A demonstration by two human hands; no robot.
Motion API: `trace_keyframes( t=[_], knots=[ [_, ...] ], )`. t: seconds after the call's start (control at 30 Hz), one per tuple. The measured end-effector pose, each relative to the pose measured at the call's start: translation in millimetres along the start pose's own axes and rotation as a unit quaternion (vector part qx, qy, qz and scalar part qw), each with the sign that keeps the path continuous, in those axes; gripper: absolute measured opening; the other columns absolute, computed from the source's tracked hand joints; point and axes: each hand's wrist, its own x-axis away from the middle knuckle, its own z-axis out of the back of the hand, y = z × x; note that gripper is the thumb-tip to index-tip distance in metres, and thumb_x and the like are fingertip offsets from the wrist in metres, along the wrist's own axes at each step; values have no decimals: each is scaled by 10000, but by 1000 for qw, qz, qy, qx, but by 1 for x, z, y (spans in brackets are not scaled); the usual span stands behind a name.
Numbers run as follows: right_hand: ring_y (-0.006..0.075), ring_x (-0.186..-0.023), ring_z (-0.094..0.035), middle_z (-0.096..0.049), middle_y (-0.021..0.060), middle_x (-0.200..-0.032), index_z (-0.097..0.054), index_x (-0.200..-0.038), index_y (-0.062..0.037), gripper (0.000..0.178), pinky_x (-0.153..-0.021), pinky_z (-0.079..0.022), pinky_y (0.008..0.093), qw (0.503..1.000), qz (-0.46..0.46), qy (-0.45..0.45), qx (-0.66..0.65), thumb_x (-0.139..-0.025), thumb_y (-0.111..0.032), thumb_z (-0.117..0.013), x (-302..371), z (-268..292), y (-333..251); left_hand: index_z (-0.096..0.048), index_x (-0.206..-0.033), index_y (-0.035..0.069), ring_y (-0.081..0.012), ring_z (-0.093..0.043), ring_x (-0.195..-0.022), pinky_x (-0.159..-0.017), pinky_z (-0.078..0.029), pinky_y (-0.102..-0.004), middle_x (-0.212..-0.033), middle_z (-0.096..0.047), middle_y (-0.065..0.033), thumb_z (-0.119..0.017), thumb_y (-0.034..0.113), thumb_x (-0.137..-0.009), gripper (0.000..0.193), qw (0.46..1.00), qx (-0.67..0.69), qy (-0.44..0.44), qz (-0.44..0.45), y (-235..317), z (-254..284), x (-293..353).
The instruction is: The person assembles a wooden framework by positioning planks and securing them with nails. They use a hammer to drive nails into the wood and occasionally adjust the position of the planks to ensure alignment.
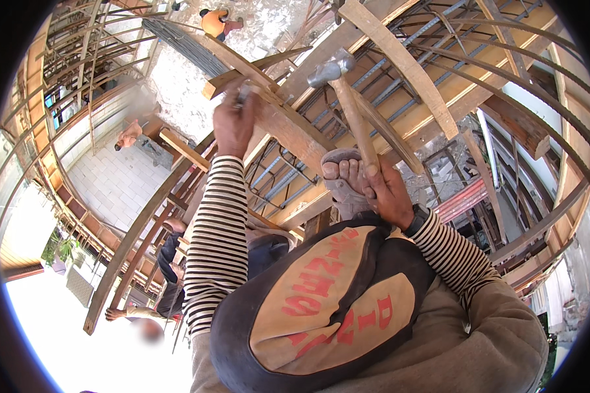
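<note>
My right hand (390, 194) is wrapped round the lower part of a wooden handle. It belongs to a hammer (354, 118), whose grey metal head is raised above the timber framework. My left hand (235, 121) is closed at the left side of a thick wooden beam (295, 128). Something small and greyish shows at its fingertips, too blurred to name. My sandalled foot (343, 175) rests at the near end of that beam, just left of the hammer handle.
Steel reinforcing bars (373, 82) run between the formwork boards, and curved rods (518, 59) arch at the right. A rebar bundle (185, 47) lies beyond my left hand. Three other people are around: one in orange (213, 23), one at left (134, 136), one lower left (167, 281).
</note>
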Motion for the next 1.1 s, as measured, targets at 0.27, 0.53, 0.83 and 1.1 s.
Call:
trace_keyframes(
  t=[0.27, 0.53, 0.83, 1.1],
  knots=[
    [34, -591, -369, -431, -46, -698, -500, -1077, -35, 335, -549, -340, 199, 998, -29, -1, -61, -1061, -362, -429, -7, -19, -5, -738, -1052, -9, -365, -699, -893, -840, -522, -426, -898, -720, -231, -526, 794, -798, 868, 973, -179, 46, 141, -9, 2, -38],
    [17, -621, -387, -425, -50, -707, -502, -1034, -49, 284, -562, -346, 179, 997, 7, 9, -76, -1067, -321, -427, -3, -23, -2, -730, -781, -69, -416, -674, -806, -774, -498, -473, -770, -675, -289, -231, 799, -901, 1009, 954, -266, 23, 138, -26, -10, -36],
    [59, -440, -355, -413, -29, -627, -460, -997, -94, 505, -379, -320, 219, 987, -38, 35, -151, -1014, -589, -364, -13, -4, -43, -720, -875, -90, -446, -668, -878, -805, -492, -494, -847, -673, -322, -161, 841, -873, 1086, 958, -246, 25, 145, -31, -12, -41],
    [63, -426, -334, -406, -31, -648, -454, -931, -113, 535, -371, -321, 233, 924, -282, -29, -256, -987, -639, -382, -13, -16, -22, -692, -1036, -94, -458, -611, -1092, -930, -447, -494, -1046, -645, -355, -125, 845, -867, 1110, 957, -221, -42, 184, -20, -7, -42]
  ],
)
